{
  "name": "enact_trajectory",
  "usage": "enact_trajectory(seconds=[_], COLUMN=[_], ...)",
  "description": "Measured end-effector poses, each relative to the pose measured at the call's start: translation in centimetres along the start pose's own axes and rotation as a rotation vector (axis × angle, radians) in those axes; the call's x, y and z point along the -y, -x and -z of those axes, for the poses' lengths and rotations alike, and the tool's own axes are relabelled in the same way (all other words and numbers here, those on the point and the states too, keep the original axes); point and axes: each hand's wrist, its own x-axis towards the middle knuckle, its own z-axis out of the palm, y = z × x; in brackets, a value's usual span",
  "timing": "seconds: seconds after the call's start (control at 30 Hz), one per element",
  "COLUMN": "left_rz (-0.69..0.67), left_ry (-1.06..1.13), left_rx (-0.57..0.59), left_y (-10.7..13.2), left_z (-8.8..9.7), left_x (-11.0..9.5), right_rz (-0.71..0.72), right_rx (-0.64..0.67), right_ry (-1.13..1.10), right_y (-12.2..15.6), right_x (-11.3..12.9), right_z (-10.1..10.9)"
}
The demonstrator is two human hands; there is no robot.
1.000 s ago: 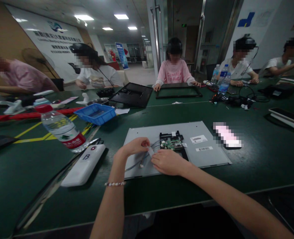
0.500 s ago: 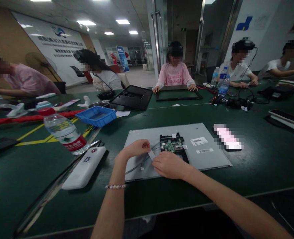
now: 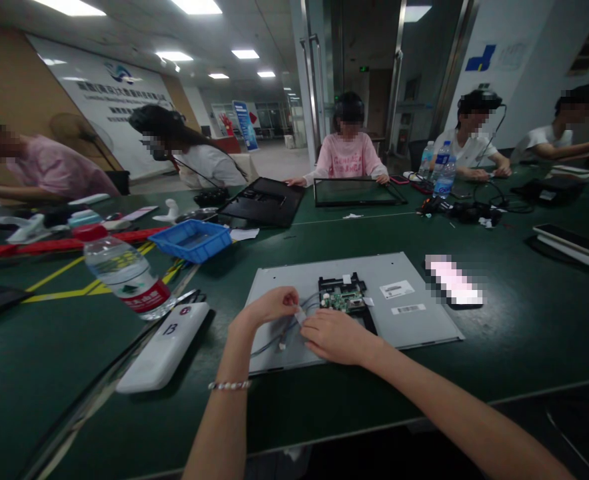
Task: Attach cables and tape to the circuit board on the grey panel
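A flat grey metal display panel (image 3: 409,327) lies on the green table, with a green circuit board (image 3: 342,302) in a black bracket at its middle. Over the panel's left half, my left hand (image 3: 273,307) pinches one end of a small strip of white tape (image 3: 300,315). The fingers of my right hand (image 3: 335,335) are closed at the strip's other end, beside the bracket. Grey cables (image 3: 269,343) run under and beside both hands, and a small white connector (image 3: 282,345) rests on the panel. My right fingertips are partly hidden.
Left of the panel are a white power bank (image 3: 167,347), a water bottle (image 3: 127,277) with a red cap and a blue tray (image 3: 190,241). A phone (image 3: 454,281) lies to the right. Across the table a person (image 3: 349,157) holds a black frame (image 3: 357,191); other people sit around.
Both hands stay at the white strip, with only slight shifts of the fingers. The view has tilted up a little. The person opposite has raised the black frame's edge and moved one hand aside.
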Motion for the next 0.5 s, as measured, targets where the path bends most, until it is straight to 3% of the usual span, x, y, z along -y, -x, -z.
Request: enact_trajectory(seconds=[0.5], left_rz=[0.01], left_ry=[-0.026], left_rx=[-0.037], left_y=[0.02], left_z=[0.09], left_x=[-0.43], right_rz=[-0.033], right_rx=[0.048], right_ry=[-0.032], right_y=[0.16], right_x=[0.67], right_z=[0.52])
